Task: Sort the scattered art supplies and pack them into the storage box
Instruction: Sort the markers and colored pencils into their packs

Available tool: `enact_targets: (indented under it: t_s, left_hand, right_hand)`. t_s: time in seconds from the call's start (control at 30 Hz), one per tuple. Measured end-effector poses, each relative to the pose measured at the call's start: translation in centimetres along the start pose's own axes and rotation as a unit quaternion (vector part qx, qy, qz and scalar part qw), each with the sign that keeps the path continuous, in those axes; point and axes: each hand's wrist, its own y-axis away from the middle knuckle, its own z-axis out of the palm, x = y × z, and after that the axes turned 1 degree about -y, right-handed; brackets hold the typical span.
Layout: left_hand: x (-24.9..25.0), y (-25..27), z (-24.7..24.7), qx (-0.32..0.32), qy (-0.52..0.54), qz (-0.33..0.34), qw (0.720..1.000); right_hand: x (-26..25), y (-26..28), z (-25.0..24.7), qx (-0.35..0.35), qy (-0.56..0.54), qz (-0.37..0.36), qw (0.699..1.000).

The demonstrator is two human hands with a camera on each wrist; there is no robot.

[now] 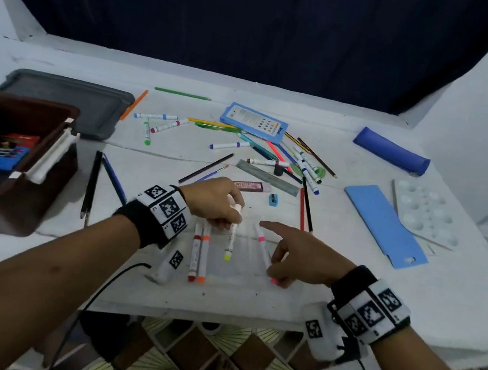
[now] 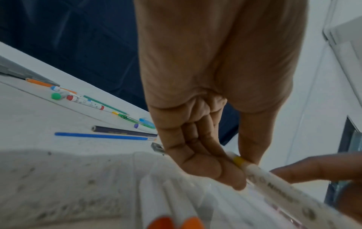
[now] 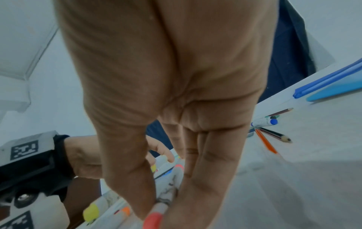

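Observation:
My left hand [image 1: 227, 217] pinches a white marker with a yellow cap [image 1: 231, 238] near its upper end, holding it over a clear plastic marker sleeve [image 1: 242, 259] near the table's front. A red marker [image 1: 194, 254] and an orange marker [image 1: 203, 254] lie in the sleeve's left slots. To the right, my right hand [image 1: 277, 272] pinches a pink-capped marker [image 1: 262, 247] at its lower end, index finger stretched out. The left wrist view shows my fingers [image 2: 231, 173] on the yellow marker [image 2: 274, 181]. The right wrist view shows the pink marker [image 3: 162, 206]. The brown storage box [image 1: 52, 174] stands at the left.
A grey lid [image 1: 65, 98] lies behind the box. Markers, pencils, a blue marker pack [image 1: 253, 123], a ruler [image 1: 266, 177], a sharpener [image 1: 273, 199] and an eraser [image 1: 252, 185] are scattered mid-table. A blue pouch [image 1: 392, 150], a blue sleeve [image 1: 385, 226] and a white palette [image 1: 426, 213] sit right.

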Motion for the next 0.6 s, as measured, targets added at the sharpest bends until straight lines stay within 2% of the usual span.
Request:
enact_targets:
  t_s: [0.07, 0.2, 0.3, 0.6]
  left_hand:
    - [-0.3, 0.2, 0.5, -0.001, -0.022, -0.003, 1.0]
    - [-0.8, 0.5, 0.9, 0.031, -0.13, 0.005, 0.991]
    - [-1.2, 0.6, 1.0, 0.046, -0.14, 0.002, 0.989]
    - [-0.8, 0.5, 0.4, 0.038, -0.165, -0.041, 0.985]
  right_hand:
    - [0.2, 0.0, 0.5, 0.005, 0.007, 0.005, 1.0]
    - [0.5, -0.2, 1.1, 0.03, 0.035, 0.004, 0.999]
    - [0.5, -0.2, 1.4, 0.05, 0.07, 0.004, 0.996]
    - [0.7, -0.4, 1.7, 0.092, 0.07, 0.009, 0.993]
